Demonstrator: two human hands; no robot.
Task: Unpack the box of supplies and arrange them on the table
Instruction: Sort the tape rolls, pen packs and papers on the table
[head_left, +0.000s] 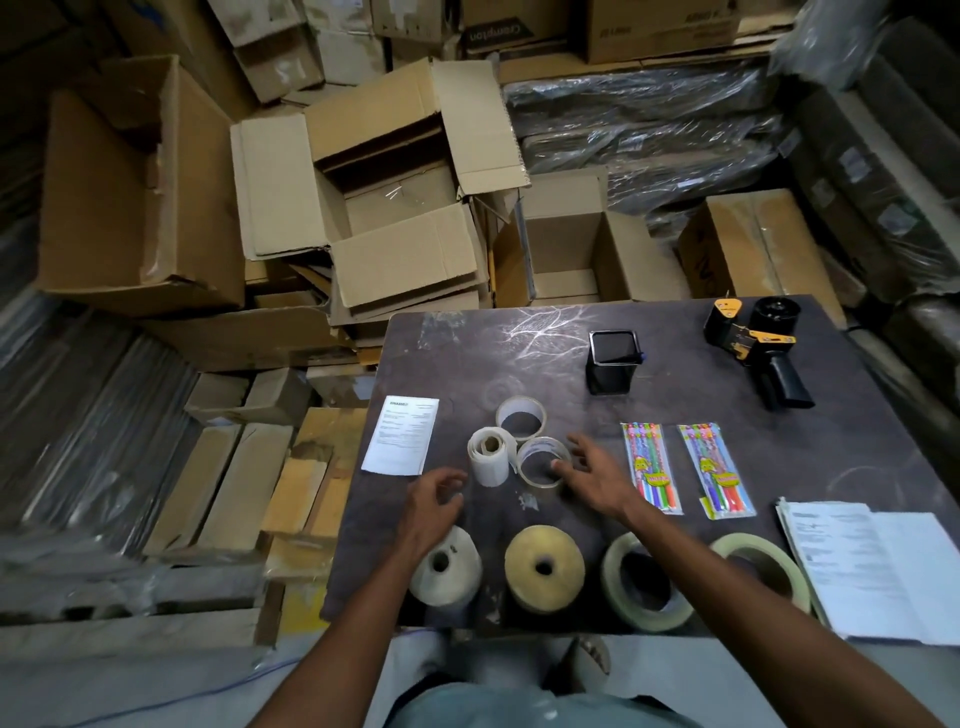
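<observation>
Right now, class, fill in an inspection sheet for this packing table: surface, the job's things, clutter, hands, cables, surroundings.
Surface: dark table, scuffed, with pale marks.
Job's things: four large tape rolls in a row along the near edge; three small rolls clustered mid-table; two marker packs; black pen holder; tape dispenser; printed sheet; paper stack.
Clutter: nothing seen on the table.
Hands: left hand loosely curled, holding nothing; right hand spread, fingers at a clear small roll.
Cables: thin blue cable on the floor.
Surroundings: open cardboard box, seemingly emptied, among stacked cartons and plastic-wrapped bundles.
</observation>
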